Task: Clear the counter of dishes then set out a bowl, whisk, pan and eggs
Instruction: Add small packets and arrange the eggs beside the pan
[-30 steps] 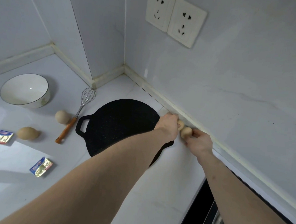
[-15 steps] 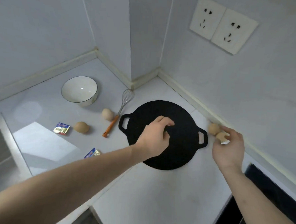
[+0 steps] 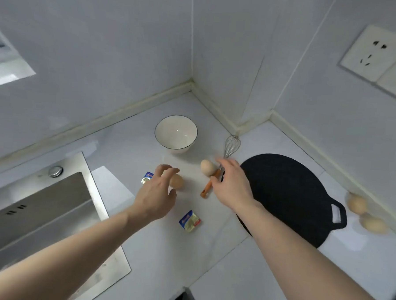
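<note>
Both hands have left the two eggs (image 3: 365,214) at the right edge by the wall and swung to frame centre. The left hand (image 3: 155,197) hovers, fingers spread, over one egg (image 3: 176,181); the right hand (image 3: 232,185), fingers loose, reaches another egg (image 3: 206,166) beside the whisk (image 3: 224,161). Pan (image 3: 288,196) right, bowl (image 3: 176,133) beyond.

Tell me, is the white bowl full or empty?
Empty. The bowl stands upright on the counter, and its white inside shows bare down to the bottom.
</note>
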Action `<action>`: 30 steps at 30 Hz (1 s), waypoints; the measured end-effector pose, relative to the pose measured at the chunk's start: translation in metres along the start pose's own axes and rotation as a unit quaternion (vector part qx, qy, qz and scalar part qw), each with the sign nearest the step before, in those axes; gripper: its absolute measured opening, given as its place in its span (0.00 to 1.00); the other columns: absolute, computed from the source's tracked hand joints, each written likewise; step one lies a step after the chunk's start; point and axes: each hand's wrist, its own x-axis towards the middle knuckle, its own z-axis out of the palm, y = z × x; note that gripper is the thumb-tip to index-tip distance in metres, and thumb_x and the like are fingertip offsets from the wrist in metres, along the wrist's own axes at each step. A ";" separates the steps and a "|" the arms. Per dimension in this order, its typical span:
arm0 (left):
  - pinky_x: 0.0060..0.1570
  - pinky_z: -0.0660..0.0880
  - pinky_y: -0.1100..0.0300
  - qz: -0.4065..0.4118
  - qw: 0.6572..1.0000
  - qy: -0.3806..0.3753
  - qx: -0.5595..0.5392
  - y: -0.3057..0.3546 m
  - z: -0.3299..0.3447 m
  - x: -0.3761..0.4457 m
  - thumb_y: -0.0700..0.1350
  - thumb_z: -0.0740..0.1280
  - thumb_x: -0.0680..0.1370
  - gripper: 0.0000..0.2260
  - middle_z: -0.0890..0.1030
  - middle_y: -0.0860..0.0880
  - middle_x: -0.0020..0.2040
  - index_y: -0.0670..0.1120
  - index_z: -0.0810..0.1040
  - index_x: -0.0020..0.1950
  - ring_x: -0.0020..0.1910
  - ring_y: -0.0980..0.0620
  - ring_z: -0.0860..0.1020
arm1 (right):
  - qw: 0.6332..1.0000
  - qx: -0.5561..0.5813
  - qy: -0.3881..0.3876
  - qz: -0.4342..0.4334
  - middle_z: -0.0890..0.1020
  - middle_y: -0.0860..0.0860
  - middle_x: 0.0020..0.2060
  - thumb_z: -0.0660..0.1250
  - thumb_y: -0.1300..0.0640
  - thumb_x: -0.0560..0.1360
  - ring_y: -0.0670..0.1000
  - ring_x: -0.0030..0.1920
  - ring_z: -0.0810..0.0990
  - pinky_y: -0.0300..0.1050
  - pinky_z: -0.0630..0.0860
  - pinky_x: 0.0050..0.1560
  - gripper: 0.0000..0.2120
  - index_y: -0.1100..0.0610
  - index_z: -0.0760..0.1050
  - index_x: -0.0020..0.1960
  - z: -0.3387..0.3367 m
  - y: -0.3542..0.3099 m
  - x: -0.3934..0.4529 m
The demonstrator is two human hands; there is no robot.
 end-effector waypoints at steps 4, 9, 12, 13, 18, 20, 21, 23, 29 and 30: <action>0.54 0.76 0.55 0.025 0.999 -0.024 0.004 -0.010 0.000 0.011 0.40 0.65 0.79 0.23 0.69 0.51 0.73 0.52 0.71 0.74 0.52 0.44 0.81 | 0.995 -0.090 -0.039 0.007 0.72 0.52 0.71 0.66 0.55 0.79 0.58 0.68 0.73 0.57 0.73 0.67 0.27 0.50 0.67 0.77 0.026 -0.021 0.028; 0.52 0.78 0.54 0.047 0.998 -0.042 0.006 -0.014 0.001 0.017 0.38 0.63 0.80 0.18 0.74 0.51 0.67 0.49 0.76 0.69 0.52 0.44 0.81 | 0.988 -0.140 -0.051 0.039 0.76 0.53 0.62 0.71 0.60 0.76 0.58 0.63 0.76 0.57 0.76 0.60 0.20 0.50 0.74 0.67 0.043 -0.026 0.035; 0.52 0.78 0.52 0.040 0.998 -0.046 0.014 -0.017 0.002 0.020 0.41 0.64 0.81 0.17 0.73 0.50 0.68 0.49 0.74 0.70 0.53 0.42 0.80 | 0.987 -0.151 -0.050 0.031 0.77 0.52 0.59 0.71 0.58 0.77 0.57 0.60 0.77 0.56 0.73 0.58 0.18 0.49 0.73 0.65 0.045 -0.025 0.034; 0.52 0.78 0.53 0.040 0.998 -0.049 0.017 -0.018 0.003 0.021 0.42 0.64 0.81 0.17 0.73 0.50 0.68 0.49 0.74 0.70 0.53 0.42 0.80 | 0.987 -0.151 -0.054 0.028 0.77 0.52 0.59 0.70 0.57 0.77 0.56 0.60 0.77 0.57 0.72 0.59 0.18 0.48 0.73 0.66 0.045 -0.024 0.033; 0.51 0.77 0.52 0.023 0.999 -0.036 0.002 -0.015 0.002 0.013 0.43 0.67 0.81 0.16 0.74 0.49 0.66 0.49 0.75 0.68 0.52 0.42 0.80 | 0.998 -0.040 -0.050 0.003 0.77 0.52 0.62 0.70 0.57 0.79 0.55 0.62 0.77 0.55 0.76 0.61 0.20 0.51 0.72 0.69 0.032 -0.021 0.013; 0.48 0.77 0.53 0.026 0.999 -0.009 -0.027 -0.002 0.000 0.006 0.45 0.69 0.80 0.15 0.75 0.51 0.64 0.50 0.75 0.67 0.47 0.45 0.79 | 0.998 0.057 -0.012 0.016 0.77 0.49 0.63 0.70 0.57 0.79 0.52 0.61 0.78 0.51 0.79 0.61 0.21 0.50 0.72 0.70 0.017 -0.015 -0.008; 0.47 0.76 0.53 0.033 0.999 0.003 -0.041 0.005 -0.002 0.003 0.46 0.70 0.79 0.15 0.76 0.51 0.62 0.51 0.76 0.66 0.44 0.47 0.79 | 0.996 0.088 0.011 0.020 0.77 0.48 0.62 0.71 0.56 0.78 0.50 0.60 0.78 0.49 0.79 0.61 0.21 0.49 0.72 0.70 0.009 -0.011 -0.020; 0.46 0.77 0.51 0.051 0.997 0.009 -0.063 0.032 -0.003 -0.006 0.48 0.71 0.79 0.15 0.76 0.53 0.60 0.53 0.76 0.64 0.40 0.49 0.78 | 0.989 0.128 0.060 0.040 0.78 0.44 0.58 0.72 0.54 0.77 0.44 0.54 0.78 0.40 0.79 0.55 0.21 0.46 0.74 0.69 -0.010 0.006 -0.051; 0.49 0.77 0.56 0.119 0.985 -0.060 -0.106 0.128 0.009 -0.029 0.53 0.69 0.80 0.16 0.71 0.61 0.59 0.60 0.73 0.66 0.45 0.56 0.78 | 0.952 0.186 0.172 0.170 0.81 0.40 0.51 0.74 0.54 0.76 0.41 0.47 0.79 0.30 0.76 0.44 0.21 0.40 0.75 0.65 -0.070 0.083 -0.142; 0.51 0.77 0.57 0.131 0.982 -0.071 -0.115 0.148 0.016 -0.031 0.53 0.69 0.80 0.17 0.71 0.62 0.59 0.60 0.72 0.67 0.49 0.56 0.78 | 0.944 0.188 0.187 0.195 0.81 0.39 0.51 0.74 0.53 0.76 0.42 0.47 0.79 0.32 0.76 0.44 0.20 0.39 0.75 0.65 -0.082 0.099 -0.157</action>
